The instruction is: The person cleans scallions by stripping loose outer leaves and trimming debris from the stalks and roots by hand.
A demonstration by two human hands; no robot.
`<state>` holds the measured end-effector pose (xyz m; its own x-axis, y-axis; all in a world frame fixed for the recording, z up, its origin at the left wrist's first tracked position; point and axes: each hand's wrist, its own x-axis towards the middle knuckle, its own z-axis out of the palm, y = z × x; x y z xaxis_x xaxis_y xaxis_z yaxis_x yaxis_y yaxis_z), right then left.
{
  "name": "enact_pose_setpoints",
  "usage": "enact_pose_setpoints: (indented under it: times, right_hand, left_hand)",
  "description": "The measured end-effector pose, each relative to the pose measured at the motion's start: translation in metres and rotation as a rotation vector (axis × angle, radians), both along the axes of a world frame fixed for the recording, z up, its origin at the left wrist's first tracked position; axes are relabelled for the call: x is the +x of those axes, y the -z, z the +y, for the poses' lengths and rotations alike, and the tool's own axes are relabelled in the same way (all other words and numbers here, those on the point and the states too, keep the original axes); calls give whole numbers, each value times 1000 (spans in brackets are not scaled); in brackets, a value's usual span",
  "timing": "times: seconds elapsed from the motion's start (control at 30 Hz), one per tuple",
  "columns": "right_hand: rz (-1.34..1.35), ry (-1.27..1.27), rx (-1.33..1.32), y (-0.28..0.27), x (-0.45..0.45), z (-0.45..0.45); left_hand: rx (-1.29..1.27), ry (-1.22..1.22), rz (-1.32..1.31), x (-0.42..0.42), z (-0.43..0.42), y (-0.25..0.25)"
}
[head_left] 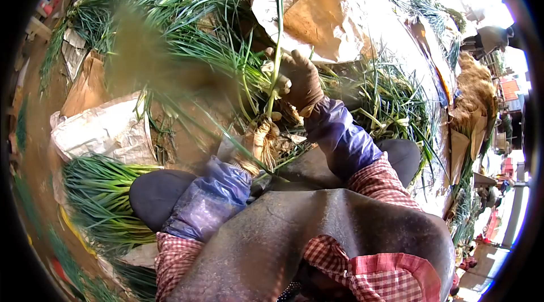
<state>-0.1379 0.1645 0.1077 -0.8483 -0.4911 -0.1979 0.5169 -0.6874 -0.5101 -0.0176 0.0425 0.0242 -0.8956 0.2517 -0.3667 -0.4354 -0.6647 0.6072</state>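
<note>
Head view: the right hand (301, 78), in a brown glove, reaches forward near the middle, its fingers bent around the stalk of an onion (277, 64) and grasping it. The stalk stands almost upright, its green tip rising past the edge of a paper sheet (317, 21) and its lower end coming down to a tuft of pale roots (262, 142) in front of the apron (334, 211). The left hand (247, 166) is low beside these roots, mostly hidden by its sleeve and a blurred leaf; I cannot tell whether it is gripping anything.

Blue plastic covers wrap both forearms, the left cover (212, 191) between the left knee (156, 197) and the roots, the right cover (344, 137) just beside the right knee (401, 157). Red checked cloth shows above each cover, and a checked flap (391, 279) hangs over the apron.

Loose greens (181, 7) spread across the ground ahead and to the left, with another heap (394, 98) beyond the right knee. A thick bundle (102, 197) lies just beside the left knee, its leaves fanned outward, next to a crumpled pale sack (107, 132). Brown smears blur parts of the view.
</note>
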Motion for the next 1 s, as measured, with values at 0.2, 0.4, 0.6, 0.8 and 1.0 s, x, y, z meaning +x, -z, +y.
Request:
enact_pose_setpoints:
  times: [0.2,0.4,0.6,0.8,1.0]
  right_hand:
    - [-118,-72,43,16,-7,-2]
    - [65,-585,925,39,25,5]
    - [1224,-1087,1771,151,56,35]
    - [1077,-900,1697,134,46,57]
    - [868,-438,764,100,-5,1]
  left_hand:
    - [137,-24,-34,7,-6,-31]
    - [-16,-68,86,-1,-12,-18]
    - [302,-167,-15,-5,-7,-3]
    - [240,120,110,1,-18,20]
    - [399,351,59,5,1,-28]
